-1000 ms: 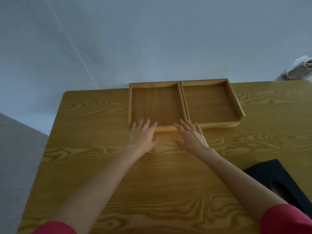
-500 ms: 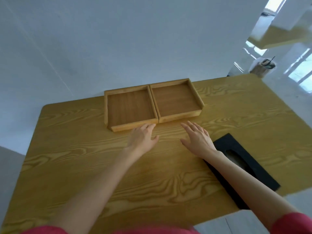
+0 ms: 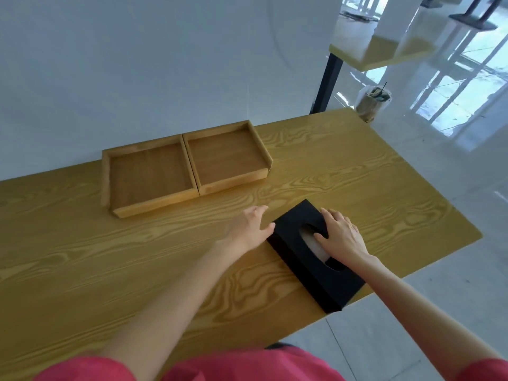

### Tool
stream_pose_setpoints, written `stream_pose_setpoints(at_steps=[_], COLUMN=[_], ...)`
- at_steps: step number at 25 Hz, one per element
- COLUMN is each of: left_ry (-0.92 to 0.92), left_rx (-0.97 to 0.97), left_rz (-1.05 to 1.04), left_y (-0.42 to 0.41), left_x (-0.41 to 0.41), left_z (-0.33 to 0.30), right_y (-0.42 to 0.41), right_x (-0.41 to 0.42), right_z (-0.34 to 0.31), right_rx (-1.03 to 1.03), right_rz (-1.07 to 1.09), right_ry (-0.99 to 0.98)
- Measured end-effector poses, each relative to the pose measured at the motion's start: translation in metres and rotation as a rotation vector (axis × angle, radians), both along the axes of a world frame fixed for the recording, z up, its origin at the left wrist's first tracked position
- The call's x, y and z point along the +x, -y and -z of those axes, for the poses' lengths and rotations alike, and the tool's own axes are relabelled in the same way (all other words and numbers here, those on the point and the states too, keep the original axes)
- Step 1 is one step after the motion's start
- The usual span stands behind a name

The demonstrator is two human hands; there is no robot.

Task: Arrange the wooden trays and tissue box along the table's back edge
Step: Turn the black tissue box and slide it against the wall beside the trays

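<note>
Two shallow wooden trays sit side by side against the table's back edge, the left tray (image 3: pixel 149 171) touching the right tray (image 3: pixel 225 158); both are empty. A black tissue box (image 3: pixel 310 270) lies at an angle near the table's front right edge, its near end close to the rim. My right hand (image 3: pixel 339 236) lies on top of the box's far end, fingers over its right side and thumb at the oval slot. My left hand (image 3: pixel 251 225) is flat beside the box's far left corner, fingers apart, thumb touching that corner.
The wooden table (image 3: pixel 110 270) backs onto a white wall. To the right the table ends above a glossy floor, where a small wrapped pot (image 3: pixel 372 101) stands. Another table (image 3: pixel 382 53) with a dark leg (image 3: pixel 325 83) stands behind it.
Both hands have drawn back from the trays' front wall and moved right to the tissue box. My right hand has come down on the box. The view has swung right.
</note>
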State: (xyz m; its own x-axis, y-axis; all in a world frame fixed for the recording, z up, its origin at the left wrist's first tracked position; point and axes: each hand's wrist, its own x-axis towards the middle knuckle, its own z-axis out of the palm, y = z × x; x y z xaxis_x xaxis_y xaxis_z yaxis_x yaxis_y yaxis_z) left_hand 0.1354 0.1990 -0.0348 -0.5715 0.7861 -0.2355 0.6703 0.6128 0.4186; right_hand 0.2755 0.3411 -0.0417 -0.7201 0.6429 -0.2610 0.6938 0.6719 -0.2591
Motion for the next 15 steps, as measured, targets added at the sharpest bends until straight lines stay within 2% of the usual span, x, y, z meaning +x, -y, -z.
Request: stream_pose_setpoints(at_steps=[5,10,15], left_ry=[0.045,0.068,0.14], left_rx=[-0.038,-0.043,0.01], left_rz=[0.042,0.007,-0.131], left_y=[-0.028,-0.037,-0.023], left_x=[0.018,0.021,0.008], left_z=[0.015,0.027,0.03], right_y=[-0.013,-0.013,-0.01], right_x=[0.012,0.009,-0.019], right_z=[0.008,0.008,0.002], right_rx=[-0.079,-0.032,0.001], right_rz=[0.056,0.046,-0.125], right_ry=[0.011,-0.013,-0.02])
